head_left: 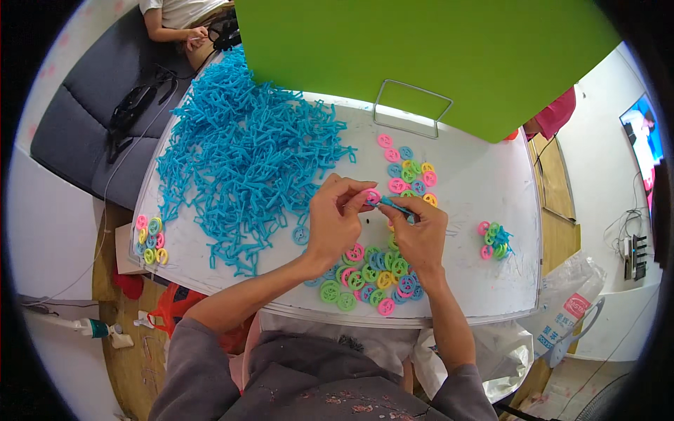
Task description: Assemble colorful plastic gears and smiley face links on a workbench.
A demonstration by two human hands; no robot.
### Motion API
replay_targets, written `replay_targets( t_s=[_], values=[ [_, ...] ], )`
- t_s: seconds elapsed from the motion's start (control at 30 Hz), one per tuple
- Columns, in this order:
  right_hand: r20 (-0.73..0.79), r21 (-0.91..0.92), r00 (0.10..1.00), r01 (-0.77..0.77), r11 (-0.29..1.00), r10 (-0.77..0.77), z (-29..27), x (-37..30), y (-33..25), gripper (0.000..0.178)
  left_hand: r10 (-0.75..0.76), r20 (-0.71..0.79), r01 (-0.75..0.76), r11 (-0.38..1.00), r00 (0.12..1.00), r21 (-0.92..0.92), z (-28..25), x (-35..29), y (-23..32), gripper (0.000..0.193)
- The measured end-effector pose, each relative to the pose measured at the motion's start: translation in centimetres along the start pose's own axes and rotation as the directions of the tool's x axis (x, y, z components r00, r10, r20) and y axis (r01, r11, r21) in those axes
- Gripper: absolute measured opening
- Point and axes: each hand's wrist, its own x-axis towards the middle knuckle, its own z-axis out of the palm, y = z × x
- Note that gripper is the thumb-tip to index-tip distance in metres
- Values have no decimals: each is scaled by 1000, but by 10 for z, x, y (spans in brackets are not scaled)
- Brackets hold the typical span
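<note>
Over the middle of the white table, my left hand (pixel 331 223) pinches a small pink plastic wheel (pixel 371 196). Close against it, my right hand (pixel 421 233) grips a slim blue plastic piece (pixel 393 204), whose end meets the wheel; whether the two are joined I cannot tell. Below my hands lies a heap of pink, green, blue and yellow wheels (pixel 368 275). More wheels (pixel 419 187) lie in a loose column beyond my fingers. A large pile of blue forked plastic pieces (pixel 246 140) spreads to the left of my left hand.
A green panel (pixel 421 56) rises behind the table, with a wire frame (pixel 412 109) before it. Small wheel groups lie at the left edge (pixel 151 240) and right (pixel 496 240), the latter with blue pieces. A person (pixel 181 24) sits far left. Plastic bags (pixel 502 354) hang near the front.
</note>
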Motion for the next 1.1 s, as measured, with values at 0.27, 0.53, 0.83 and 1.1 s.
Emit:
replay_targets(
  t_s=[0.27,0.53,0.83,1.1],
  values=[
    [159,184,970,-212,960,183,-4,4,-2,9,76,-2,-76,997,997,27,2,-3,1,21],
    [319,351,920,-338,873,228,-11,7,11,16,-15,35,17,998,999,-65,5,-5,2,15],
    [256,330,937,-317,889,239,-4,6,-1,17,100,-44,-96,992,994,81,0,-3,0,20],
    [-157,15,987,23,1000,-20,13,-7,4,13,21,30,-24,992,999,125,-2,0,0,15]
  ],
)
